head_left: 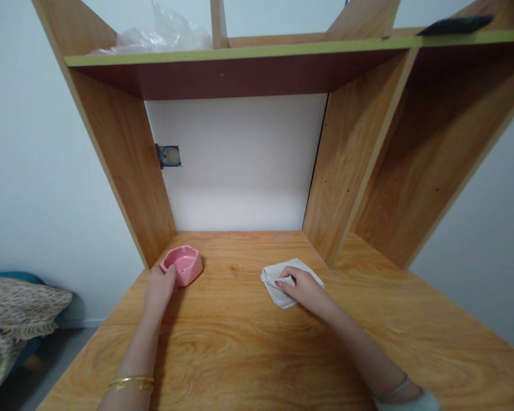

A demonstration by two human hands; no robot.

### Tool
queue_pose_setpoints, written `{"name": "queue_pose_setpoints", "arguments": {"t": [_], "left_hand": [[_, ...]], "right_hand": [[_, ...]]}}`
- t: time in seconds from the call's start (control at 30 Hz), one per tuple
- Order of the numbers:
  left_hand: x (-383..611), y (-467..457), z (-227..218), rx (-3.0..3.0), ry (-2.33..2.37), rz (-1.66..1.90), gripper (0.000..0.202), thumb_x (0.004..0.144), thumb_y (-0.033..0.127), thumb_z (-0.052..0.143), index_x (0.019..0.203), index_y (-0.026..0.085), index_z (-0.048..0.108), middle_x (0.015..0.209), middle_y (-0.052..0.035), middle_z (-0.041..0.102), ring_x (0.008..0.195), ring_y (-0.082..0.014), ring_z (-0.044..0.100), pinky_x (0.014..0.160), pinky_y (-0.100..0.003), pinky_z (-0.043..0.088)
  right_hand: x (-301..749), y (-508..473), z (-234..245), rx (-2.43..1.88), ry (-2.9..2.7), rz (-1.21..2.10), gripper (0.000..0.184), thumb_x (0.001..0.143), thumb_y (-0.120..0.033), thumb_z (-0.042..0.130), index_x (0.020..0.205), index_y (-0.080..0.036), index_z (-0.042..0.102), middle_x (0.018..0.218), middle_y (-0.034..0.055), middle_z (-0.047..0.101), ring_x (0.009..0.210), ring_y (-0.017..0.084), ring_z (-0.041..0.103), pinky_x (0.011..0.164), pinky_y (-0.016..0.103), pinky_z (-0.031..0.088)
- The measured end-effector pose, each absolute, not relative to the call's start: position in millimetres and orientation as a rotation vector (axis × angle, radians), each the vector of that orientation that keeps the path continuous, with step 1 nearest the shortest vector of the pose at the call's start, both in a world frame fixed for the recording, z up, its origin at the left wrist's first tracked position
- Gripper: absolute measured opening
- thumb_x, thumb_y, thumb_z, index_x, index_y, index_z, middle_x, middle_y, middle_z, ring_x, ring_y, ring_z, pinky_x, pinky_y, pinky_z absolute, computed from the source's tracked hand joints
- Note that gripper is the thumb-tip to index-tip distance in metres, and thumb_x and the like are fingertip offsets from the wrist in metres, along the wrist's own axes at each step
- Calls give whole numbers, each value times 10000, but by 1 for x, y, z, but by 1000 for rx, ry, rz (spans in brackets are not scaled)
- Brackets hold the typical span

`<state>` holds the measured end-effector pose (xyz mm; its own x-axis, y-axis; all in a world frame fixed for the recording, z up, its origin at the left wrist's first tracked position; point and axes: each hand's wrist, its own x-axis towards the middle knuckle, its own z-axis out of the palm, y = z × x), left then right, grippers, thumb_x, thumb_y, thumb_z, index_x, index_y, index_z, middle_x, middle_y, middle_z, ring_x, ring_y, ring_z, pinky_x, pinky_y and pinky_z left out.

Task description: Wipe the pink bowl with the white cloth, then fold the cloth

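A pink ashtray [189, 273] with notches in its rim is at the left of the wooden desktop [223, 331]. My left hand [159, 285] grips its near left side, with the thumb over the rim. Toward the right lies a folded white cloth [278, 292], flat on the wood. My right hand [300, 285] is closed on the cloth's middle, fingers bunched into the fabric. Part of the cloth is hidden under that hand.
Wooden side panels [346, 148] rise from the desk's back, carrying a shelf [240, 54] with a yellow-green edge. A clear plastic bag [163, 34] and a dark flat object [456, 25] rest up there. An uncovered wall socket box [170, 156] shows at the back left. A patterned blanket [17, 308] lies beyond the desk.
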<state>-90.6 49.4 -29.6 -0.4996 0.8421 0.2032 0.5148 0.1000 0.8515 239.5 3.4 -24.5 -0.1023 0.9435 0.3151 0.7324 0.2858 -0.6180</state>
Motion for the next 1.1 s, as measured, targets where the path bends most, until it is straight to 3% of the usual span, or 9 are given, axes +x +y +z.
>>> {"name": "queue_pose_setpoints", "arguments": {"t": [0.2, 0.4, 0.6, 0.8, 0.93, 1.03, 1.1], "left_hand": [[-66, 50, -29, 1298, 1808, 1421, 372, 715, 259, 432, 1061, 127, 472, 855, -73, 585, 698, -183, 590, 584, -279, 472], [-21, 38, -36, 1340, 1486, 1332, 329, 757, 327, 403, 1005, 137, 508, 588, 3, 570, 413, -115, 515, 419, -222, 417], [5, 17, -33, 1603, 1374, 1120, 348, 740, 323, 458, 1035, 152, 532, 646, -19, 628, 601, -175, 599, 568, -262, 440], [19, 6, -29, 1793, 1335, 1133, 314, 781, 289, 419, 1057, 196, 537, 1003, -49, 617, 900, -199, 571, 798, -323, 409], [24, 5, -29, 1834, 1267, 1213, 342, 793, 297, 436, 1112, 189, 497, 1110, -58, 569, 1026, -192, 512, 899, -334, 356], [25, 4, -31, 1887, 1232, 1242, 367, 804, 322, 446, 1142, 184, 478, 1167, -70, 526, 1087, -190, 464, 948, -337, 313], [25, 3, -31, 1931, 1211, 1231, 387, 811, 332, 442, 1169, 187, 462, 1186, -75, 505, 1105, -190, 444, 961, -342, 297]], "right_hand": [[232, 5, -24, -1433, -1595, 379, 219, 746, -389, 428, 729, -188, 514, 695, 18, 557, 661, 176, 509, 592, 262, 366], [223, 3, -26, -1268, -1447, 394, 215, 777, -383, 419, 777, -184, 500, 724, 11, 526, 686, 166, 488, 615, 253, 370], [212, -7, -18, -1146, -1577, 369, 157, 810, -333, 425, 803, -201, 510, 794, 17, 517, 770, 161, 492, 707, 266, 384], [200, -14, -19, -1045, -1793, 406, 82, 776, -278, 498, 766, -213, 547, 879, 34, 498, 887, 174, 482, 804, 306, 379], [197, -15, -24, -1107, -1821, 441, 145, 780, -307, 488, 724, -208, 578, 913, 45, 468, 830, 167, 490, 698, 282, 421], [197, -12, -27, -1176, -1748, 384, 141, 760, -267, 494, 874, -213, 557, 892, 49, 466, 793, 173, 494, 639, 283, 434], [198, -8, -31, -1238, -1662, 296, 337, 701, -238, 546, 1032, -202, 489, 912, 57, 465, 825, 193, 491, 689, 317, 438]]}}
